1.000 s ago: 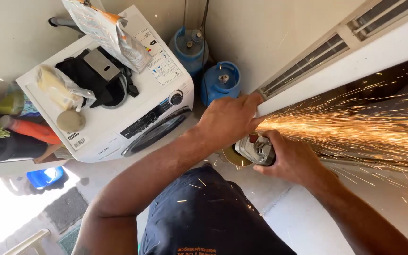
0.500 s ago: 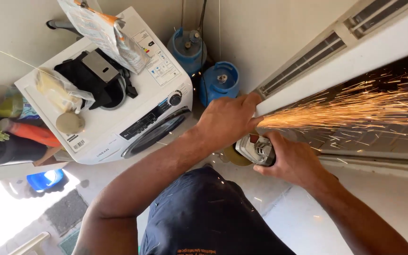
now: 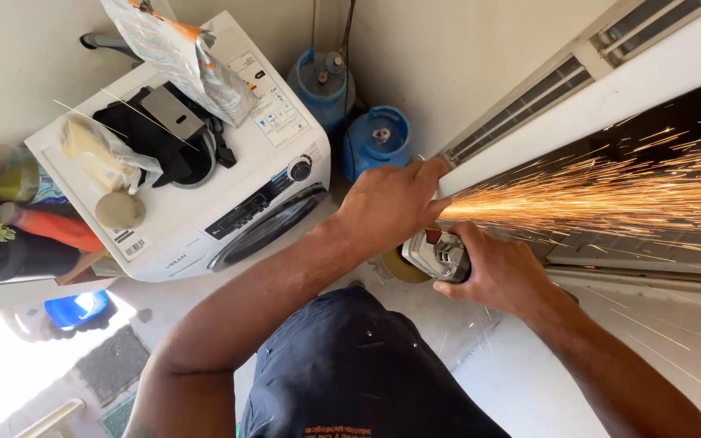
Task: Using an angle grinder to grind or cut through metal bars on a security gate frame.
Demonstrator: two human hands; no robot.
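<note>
I look down from high up. My right hand (image 3: pixel 503 272) grips a grey angle grinder (image 3: pixel 434 253), its disc pressed at the end of a long white metal frame (image 3: pixel 578 122). Orange sparks (image 3: pixel 610 195) stream away to the right along the frame. My left hand (image 3: pixel 387 203) is closed over the cut end of that white frame, just above the grinder. My dark blue work clothes fill the lower middle of the view.
A white front-loading washing machine (image 3: pixel 204 211) stands below at the left, with a black bag, a plastic bag and a printed packet on top. Two blue gas cylinders (image 3: pixel 376 139) stand by the wall. Bottles and a green mop head sit at far left.
The spray of sparks has grown denser and wider to the right. Both hands stay in place on the frame and grinder; the view has shifted only slightly.
</note>
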